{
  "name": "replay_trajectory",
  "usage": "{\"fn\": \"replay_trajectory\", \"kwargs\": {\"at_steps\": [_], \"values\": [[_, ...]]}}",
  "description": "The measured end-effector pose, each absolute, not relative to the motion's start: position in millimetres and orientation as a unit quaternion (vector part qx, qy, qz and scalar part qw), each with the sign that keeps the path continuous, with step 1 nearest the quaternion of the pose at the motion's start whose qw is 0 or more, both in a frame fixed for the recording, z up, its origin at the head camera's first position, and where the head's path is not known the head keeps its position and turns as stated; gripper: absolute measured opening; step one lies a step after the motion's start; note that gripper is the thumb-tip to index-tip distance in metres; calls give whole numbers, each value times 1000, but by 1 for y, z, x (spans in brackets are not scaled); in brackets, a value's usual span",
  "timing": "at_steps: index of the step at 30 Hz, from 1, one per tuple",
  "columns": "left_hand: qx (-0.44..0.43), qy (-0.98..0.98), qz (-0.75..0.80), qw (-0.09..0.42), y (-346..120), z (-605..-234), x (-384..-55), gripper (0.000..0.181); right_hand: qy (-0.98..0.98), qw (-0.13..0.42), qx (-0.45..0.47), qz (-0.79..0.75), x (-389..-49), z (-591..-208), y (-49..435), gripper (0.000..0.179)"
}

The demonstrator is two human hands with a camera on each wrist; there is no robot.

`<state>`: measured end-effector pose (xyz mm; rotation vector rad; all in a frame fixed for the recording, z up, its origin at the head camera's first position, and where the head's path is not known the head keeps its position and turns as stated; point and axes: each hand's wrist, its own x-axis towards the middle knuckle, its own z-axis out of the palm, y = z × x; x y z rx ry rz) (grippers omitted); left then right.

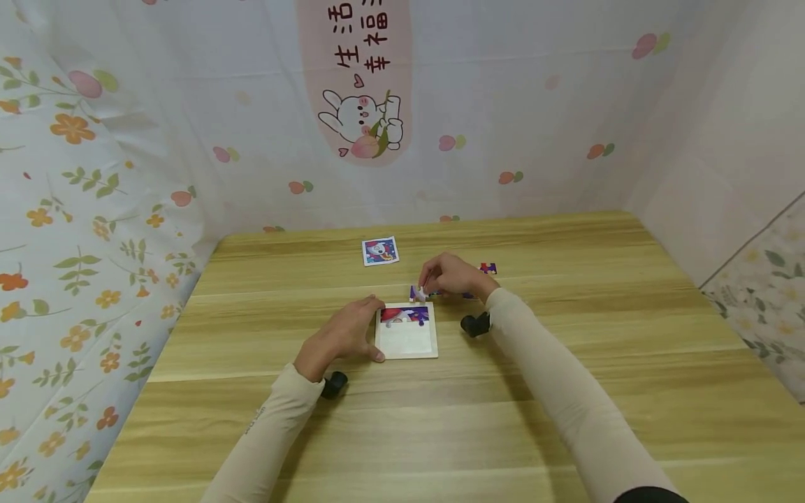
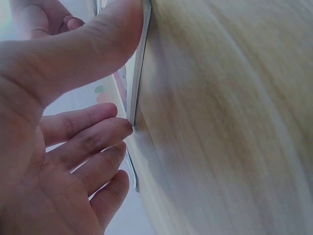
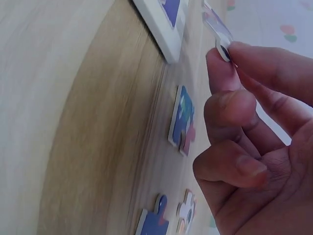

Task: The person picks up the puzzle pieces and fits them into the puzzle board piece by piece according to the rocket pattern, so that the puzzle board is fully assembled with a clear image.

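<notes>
A white square puzzle tray (image 1: 405, 342) lies on the table, with joined puzzle pieces (image 1: 405, 315) in red and purple along its far side. My left hand (image 1: 346, 328) spans the tray's left side, thumb at the near corner and fingertips at the far one, its fingers fairly straight. Just beyond the tray's far right corner, my right hand (image 1: 453, 274) pinches a puzzle piece (image 3: 218, 27) between thumb and fingertip. In the right wrist view this piece is held tilted, partly covered by the fingertips. The other fingers of that hand curl loosely.
Loose puzzle pieces lie near the right hand, among them a blue-green one (image 3: 182, 117), a blue one (image 3: 154, 224) and a red-purple one (image 1: 488, 268). A small picture card (image 1: 380, 251) lies behind the tray. A patterned cloth (image 1: 503, 126) hangs behind the table (image 1: 402, 433).
</notes>
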<state>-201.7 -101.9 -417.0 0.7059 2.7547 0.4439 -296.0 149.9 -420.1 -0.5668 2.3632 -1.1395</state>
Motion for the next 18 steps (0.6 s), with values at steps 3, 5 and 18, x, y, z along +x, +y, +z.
{"fn": "replay_trajectory", "kwargs": {"at_steps": [3, 5, 18], "values": [[242, 949, 154, 131, -102, -417, -202, 92, 858, 233, -205, -408, -295, -422, 147, 7], [240, 949, 155, 133, -102, -417, -202, 92, 855, 239, -206, -412, -293, -422, 145, 9], [255, 946, 151, 128, -102, -416, -203, 83, 844, 259, -246, -400, -281, -419, 123, 13]]}}
